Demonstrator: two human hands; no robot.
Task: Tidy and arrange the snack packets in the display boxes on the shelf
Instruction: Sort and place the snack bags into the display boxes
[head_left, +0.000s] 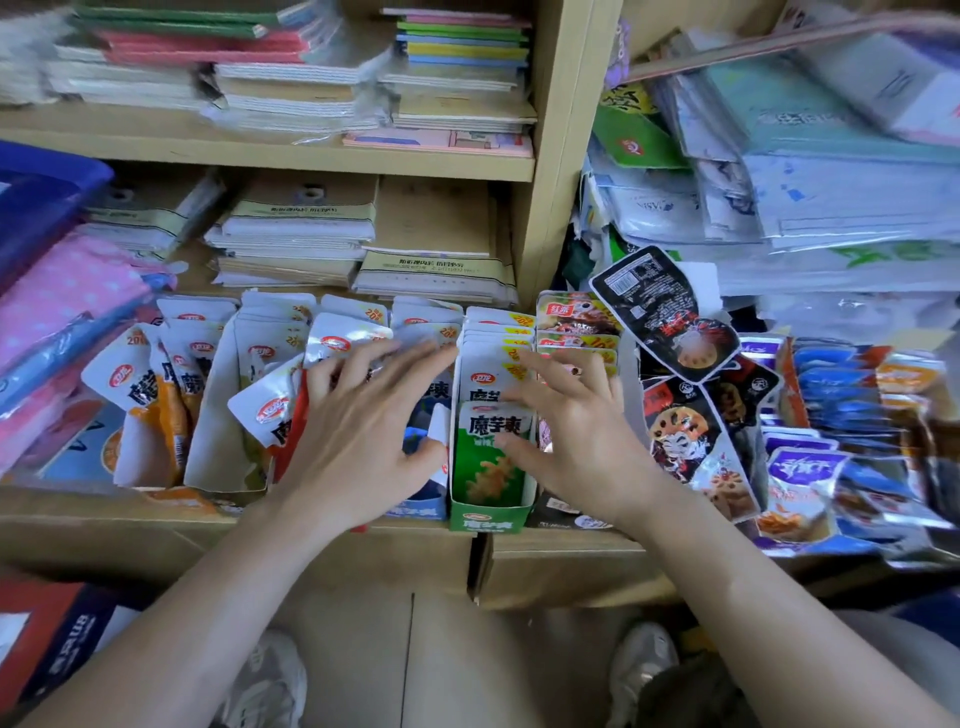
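Spread and gripping nothing, the left hand (358, 436) rests on tilted packets (332, 340) left of the green display box (491, 519); the right hand (576, 436) touches its upright white-green snack packets (496, 364). Black packets (670, 332) sprawl right of that box, with notebooks (296, 228) stacked behind.

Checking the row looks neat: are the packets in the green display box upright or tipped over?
Upright. The green packets stand in a tidy row inside the green display box, tops aligned; the right hand touches them.
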